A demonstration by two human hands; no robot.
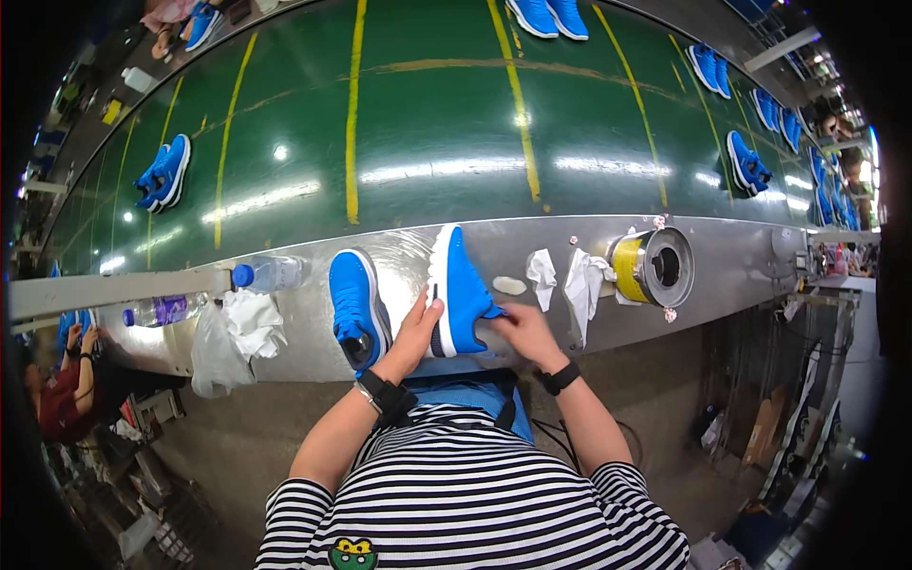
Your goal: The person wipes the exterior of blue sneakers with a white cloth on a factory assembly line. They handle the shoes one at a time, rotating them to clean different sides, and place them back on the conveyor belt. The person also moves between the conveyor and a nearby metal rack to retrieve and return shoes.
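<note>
A blue sneaker (460, 290) with a white sole lies tipped on its side on the metal ledge in front of me, its toe pointing away. My left hand (414, 334) is closed on it from the left, the fingers along the sole near the heel. At its right side my right hand (528, 334) pinches a blue flap at the shoe's opening; the fingertips are slightly blurred. Just left of my left hand stands a second blue sneaker (353, 299), upright, toe away from me, with something dark inside its opening.
Right along the metal ledge (513, 242) are crumpled white tissues (581, 285) and a yellow-labelled metal can (654, 268). Bottles (271, 274), a plastic bag (218, 347) and more tissue lie left. Beyond runs a green conveyor belt (427, 114) carrying blue sneakers (166, 173). Other people work nearby.
</note>
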